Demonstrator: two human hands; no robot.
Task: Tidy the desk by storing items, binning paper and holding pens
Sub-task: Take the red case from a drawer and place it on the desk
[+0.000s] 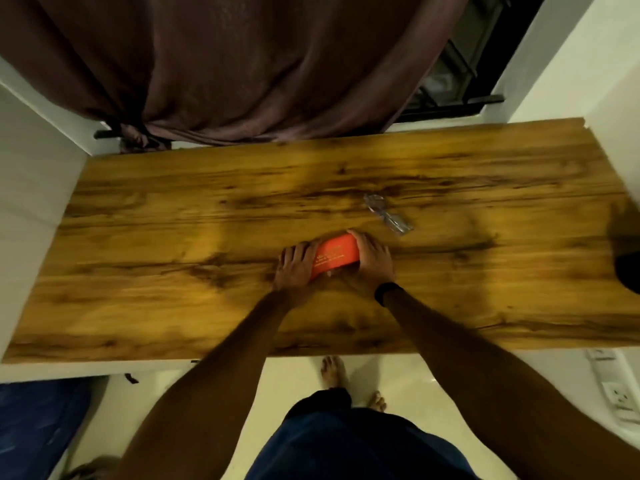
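Hands grip an orange case (333,257) on the counter (173,271): left hand (295,266) and right hand (374,259) curl fingers over its ends; glasses (388,213) lie nearby.

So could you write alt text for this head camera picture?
Both hands, left hand and right hand, grip the ends of an orange case lying on a wooden desk. Clear glasses lie just beyond it to the right, a dark curtain behind.
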